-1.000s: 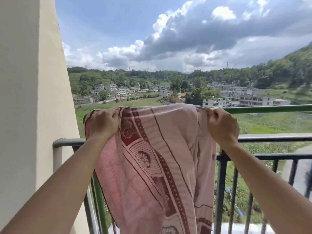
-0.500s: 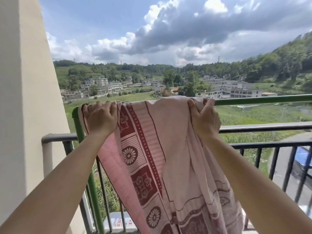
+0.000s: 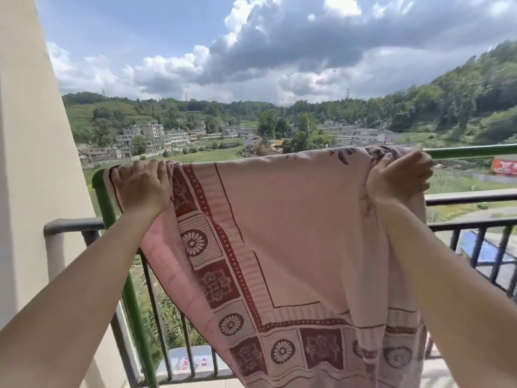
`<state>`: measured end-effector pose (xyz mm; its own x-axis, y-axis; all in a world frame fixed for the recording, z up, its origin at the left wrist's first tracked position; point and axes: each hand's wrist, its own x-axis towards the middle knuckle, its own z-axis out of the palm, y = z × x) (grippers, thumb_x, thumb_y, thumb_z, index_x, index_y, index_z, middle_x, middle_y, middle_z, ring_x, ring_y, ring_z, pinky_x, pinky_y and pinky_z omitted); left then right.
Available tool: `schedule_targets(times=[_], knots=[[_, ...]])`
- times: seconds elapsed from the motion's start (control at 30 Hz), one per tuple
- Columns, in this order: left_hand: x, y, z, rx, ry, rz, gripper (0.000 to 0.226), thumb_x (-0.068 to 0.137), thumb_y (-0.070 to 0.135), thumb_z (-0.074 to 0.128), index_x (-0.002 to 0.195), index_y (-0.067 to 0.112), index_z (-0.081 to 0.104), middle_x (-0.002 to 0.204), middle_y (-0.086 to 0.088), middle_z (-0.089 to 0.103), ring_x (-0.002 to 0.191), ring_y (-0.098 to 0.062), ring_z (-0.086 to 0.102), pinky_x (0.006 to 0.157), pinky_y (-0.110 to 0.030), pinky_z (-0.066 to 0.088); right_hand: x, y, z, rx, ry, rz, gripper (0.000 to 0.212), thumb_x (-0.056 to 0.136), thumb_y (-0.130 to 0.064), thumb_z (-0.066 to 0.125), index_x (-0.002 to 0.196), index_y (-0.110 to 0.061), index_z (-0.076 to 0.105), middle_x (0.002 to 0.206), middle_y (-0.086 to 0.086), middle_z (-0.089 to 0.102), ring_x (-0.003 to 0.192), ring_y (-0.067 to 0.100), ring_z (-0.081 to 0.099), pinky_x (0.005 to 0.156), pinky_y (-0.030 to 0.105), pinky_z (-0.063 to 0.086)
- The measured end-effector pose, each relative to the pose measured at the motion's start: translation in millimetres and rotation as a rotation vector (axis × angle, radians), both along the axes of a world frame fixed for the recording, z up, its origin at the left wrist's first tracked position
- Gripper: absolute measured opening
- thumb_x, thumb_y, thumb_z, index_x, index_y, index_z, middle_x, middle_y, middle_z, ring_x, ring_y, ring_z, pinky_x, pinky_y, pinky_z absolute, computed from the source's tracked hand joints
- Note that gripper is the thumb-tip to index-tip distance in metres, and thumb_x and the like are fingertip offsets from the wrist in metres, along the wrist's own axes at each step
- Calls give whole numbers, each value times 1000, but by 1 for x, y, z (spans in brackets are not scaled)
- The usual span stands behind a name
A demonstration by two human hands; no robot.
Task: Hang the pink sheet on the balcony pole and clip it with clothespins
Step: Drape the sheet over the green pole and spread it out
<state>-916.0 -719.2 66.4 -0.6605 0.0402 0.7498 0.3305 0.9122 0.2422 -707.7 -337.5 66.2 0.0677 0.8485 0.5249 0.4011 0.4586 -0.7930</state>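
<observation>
Left grip: left hand (image 3: 140, 186) clamped over the pink sheet (image 3: 282, 236) at the bend of the green pole (image 3: 472, 151), fingers curled over the top.
Right grip: right hand (image 3: 397, 179) closed on a bunched fold of the sheet's top edge, on the pole.
Sheet position: draped over the horizontal run of the pole, spread between both hands, hanging down on the near side.
Surroundings: dark metal railing (image 3: 470, 195) behind and below the pole; cream wall (image 3: 30, 163) at left; fields and buildings beyond.
Obstructions: both forearms cross the lower sheet; the sheet hides the middle railing bars.
Sheet appearance: pale pink centre, dark red border with flower medallions.
Change: compared with 0.5 s ago, the right hand is farther right and the sheet is spread wider and flatter.
</observation>
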Motion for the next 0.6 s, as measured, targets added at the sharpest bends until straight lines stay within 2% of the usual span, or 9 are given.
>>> schedule_targets(times=[0.1,0.17,0.3,0.37,0.47,0.53,0.6], knots=[[-4,-6,2,-34,-19,13,57,102,46,18,135,12,50,136,-22,49,130,-38,40,117,-52,11,-18,-29,-12,154,-119,86,74,99,-59,26,156,-12,16,161,23,12,147,41,14,120,55,10],[-5,-7,3,-40,-23,18,59,102,46,18,135,11,51,136,-24,49,130,-40,39,116,-51,12,-32,-50,-18,321,-209,198,76,98,-63,24,157,-16,14,163,20,4,150,40,3,121,56,4],[-3,-2,-3,9,31,-27,58,103,45,19,127,7,55,130,-24,53,126,-38,41,114,-54,16,-61,-96,-15,558,-311,372,75,97,-62,27,157,-18,19,164,16,7,151,34,3,121,49,-2],[4,-1,-5,64,56,-86,60,103,48,18,129,8,54,134,-21,52,129,-37,41,115,-52,16,-78,-119,-8,631,-357,482,72,97,-62,29,155,-20,25,164,13,11,151,31,6,122,48,0],[13,-5,-6,275,138,-182,52,104,42,28,131,6,53,134,-20,53,126,-35,45,110,-47,26,-103,-152,0,711,-427,644,65,99,-59,30,153,-22,29,162,10,20,150,28,13,122,49,7],[11,-12,-9,472,173,-104,45,100,41,38,130,10,51,137,-18,47,127,-34,42,106,-47,28,-120,-173,5,774,-449,716,62,100,-57,28,151,-22,32,159,9,28,148,27,20,122,49,11],[6,-25,-11,705,32,-6,51,95,46,43,131,12,46,139,-17,43,129,-34,39,104,-47,29,-136,-194,10,835,-484,780,58,101,-55,28,148,-22,38,151,9,41,141,28,35,118,51,20]])
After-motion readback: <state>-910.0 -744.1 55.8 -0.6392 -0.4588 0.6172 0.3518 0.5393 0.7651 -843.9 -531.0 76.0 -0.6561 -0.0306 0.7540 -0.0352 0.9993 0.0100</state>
